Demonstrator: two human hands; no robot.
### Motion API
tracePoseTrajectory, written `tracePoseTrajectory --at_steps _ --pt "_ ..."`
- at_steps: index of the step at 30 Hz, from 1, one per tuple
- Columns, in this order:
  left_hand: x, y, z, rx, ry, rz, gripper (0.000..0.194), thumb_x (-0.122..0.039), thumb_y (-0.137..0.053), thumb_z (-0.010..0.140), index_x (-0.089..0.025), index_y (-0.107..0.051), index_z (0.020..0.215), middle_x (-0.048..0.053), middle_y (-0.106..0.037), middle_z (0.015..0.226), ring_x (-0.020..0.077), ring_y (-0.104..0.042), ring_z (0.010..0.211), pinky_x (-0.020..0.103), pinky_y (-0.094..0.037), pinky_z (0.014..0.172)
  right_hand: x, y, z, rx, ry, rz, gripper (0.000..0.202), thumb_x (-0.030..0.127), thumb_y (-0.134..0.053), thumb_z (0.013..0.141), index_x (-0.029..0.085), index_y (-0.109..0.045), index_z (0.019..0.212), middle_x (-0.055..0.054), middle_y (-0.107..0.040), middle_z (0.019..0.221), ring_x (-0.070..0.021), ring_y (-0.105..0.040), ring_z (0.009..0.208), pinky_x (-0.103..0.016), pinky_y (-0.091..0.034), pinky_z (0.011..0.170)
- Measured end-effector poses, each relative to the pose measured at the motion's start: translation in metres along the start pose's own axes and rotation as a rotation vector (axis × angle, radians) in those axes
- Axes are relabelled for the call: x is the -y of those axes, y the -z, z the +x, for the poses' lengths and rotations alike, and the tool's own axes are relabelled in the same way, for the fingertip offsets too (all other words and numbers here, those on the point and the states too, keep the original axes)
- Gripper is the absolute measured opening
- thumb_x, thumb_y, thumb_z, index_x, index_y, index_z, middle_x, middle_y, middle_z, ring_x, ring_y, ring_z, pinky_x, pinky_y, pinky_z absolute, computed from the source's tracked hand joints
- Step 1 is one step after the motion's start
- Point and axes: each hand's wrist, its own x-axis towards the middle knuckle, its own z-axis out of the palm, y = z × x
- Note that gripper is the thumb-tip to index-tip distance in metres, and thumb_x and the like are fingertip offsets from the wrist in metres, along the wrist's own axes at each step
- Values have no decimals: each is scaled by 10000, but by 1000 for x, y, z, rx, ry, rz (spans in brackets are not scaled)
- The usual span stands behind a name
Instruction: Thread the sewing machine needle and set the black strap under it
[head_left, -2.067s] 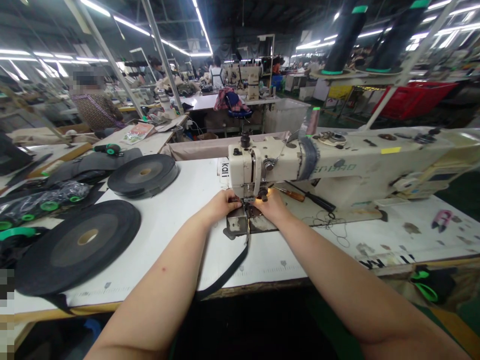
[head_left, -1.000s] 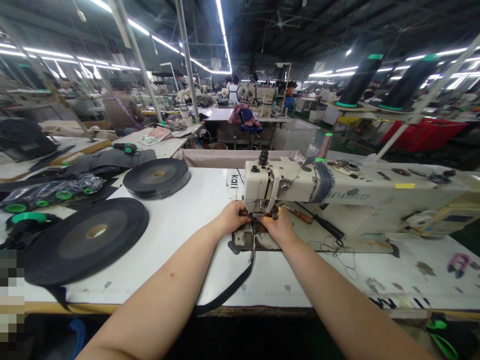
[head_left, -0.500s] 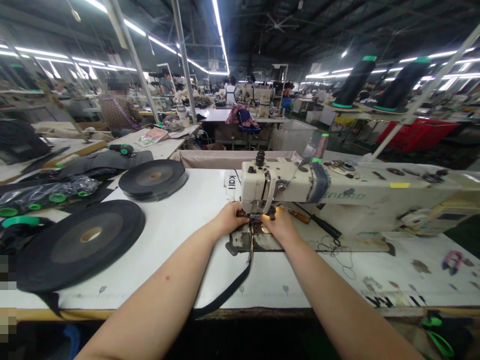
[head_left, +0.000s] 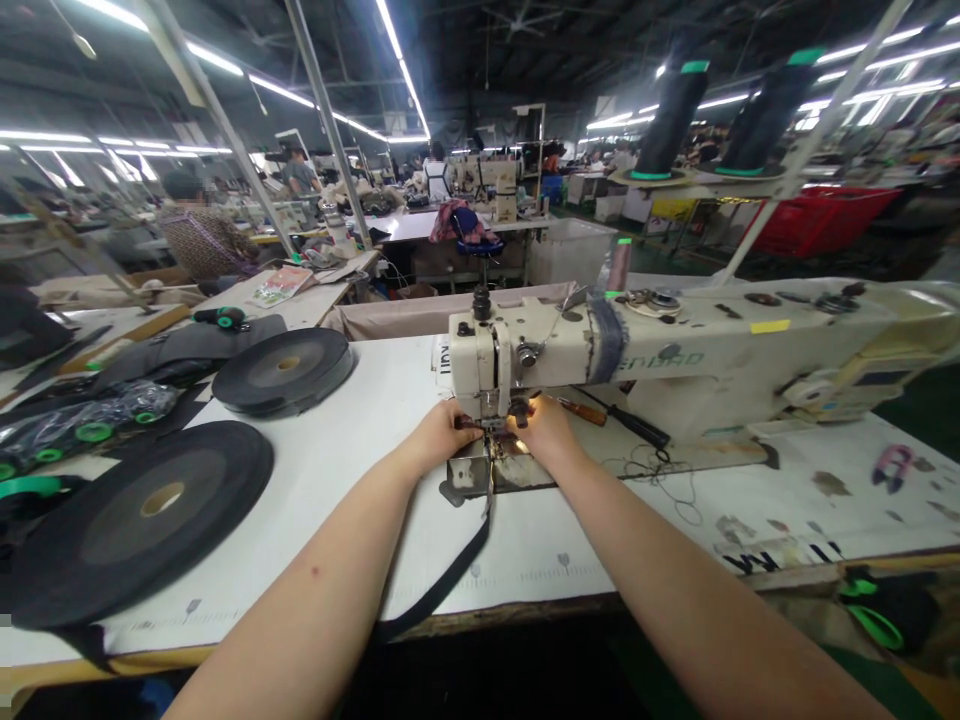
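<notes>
Both my hands are at the needle end of a cream industrial sewing machine (head_left: 645, 330). On the left of the presser foot, my left hand (head_left: 442, 437) is closed, its thumb and fingertips pinching something dark and small that I cannot make out. My right hand (head_left: 549, 432) is curled closed on the other side, partly hidden by the machine head; whatever it holds does not show. A narrow black strap (head_left: 452, 570) runs from the table's front edge up to the needle plate (head_left: 469, 470), between my forearms. Lamp light shines on the plate beside my right fingers.
Two large rolls of black tape (head_left: 217, 550) (head_left: 322, 375) lie on the table at left. An orange-handled tool (head_left: 583, 411) and a black-handled tool (head_left: 637, 425) lie behind my right hand. Black thread cones (head_left: 670, 120) stand at upper right. Pink snips (head_left: 892, 467) lie far right.
The camera view has turned a little, so the machine and table appear further left and tilted. Both hands stay at the needle, and the strap keeps nearly the same course.
</notes>
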Motion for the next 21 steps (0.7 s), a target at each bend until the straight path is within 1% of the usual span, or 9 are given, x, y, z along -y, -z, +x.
tracePoseTrajectory --at_steps 6,9,12,14,17,21 --pt "4 -1 1 -20 8 -22 164 -182 -651 724 -151 -685 881 33 -723 848 198 -640 785 313 -512 746 3 3 0 20 -15 -19 152 164 -633 730 151 -611 579 -7 -605 574 -115 -505 549 -233 -276 514" --pt "7 -2 1 -15 14 -40 168 -210 -651 729 -148 -696 879 45 -733 849 212 -657 792 325 -523 746 4 4 0 39 -21 -25 157 197 -635 746 147 -630 597 -6 -608 579 -113 -502 541 -232 -275 506" --pt "12 -3 2 -7 5 -68 198 -243 -668 737 -146 -719 903 60 -751 900 221 -675 812 332 -534 760 3 4 0 48 -20 -14 141 210 -635 763 142 -664 643 -5 -617 589 -117 -534 570 -229 -278 513" --pt "14 -4 2 -9 8 -100 230 -272 -698 737 -144 -732 926 70 -758 928 230 -685 817 342 -541 766 0 2 1 43 -20 6 106 208 -635 773 141 -706 733 -5 -639 621 -126 -572 622 -223 -289 526" --pt "14 -6 2 -20 39 -151 292 -310 -757 725 -133 -741 956 93 -763 967 250 -696 855 364 -547 809 -5 -3 2 15 -36 33 131 214 -666 762 150 -741 847 -13 -680 682 -139 -600 665 -223 -315 545" --pt "8 -10 -2 -46 107 -218 377 -348 -814 720 -127 -739 1016 115 -758 1054 258 -701 905 369 -548 848 -9 -8 3 -32 -40 68 121 211 -685 771 180 -761 859 -35 -732 787 -150 -636 725 -219 -383 596"
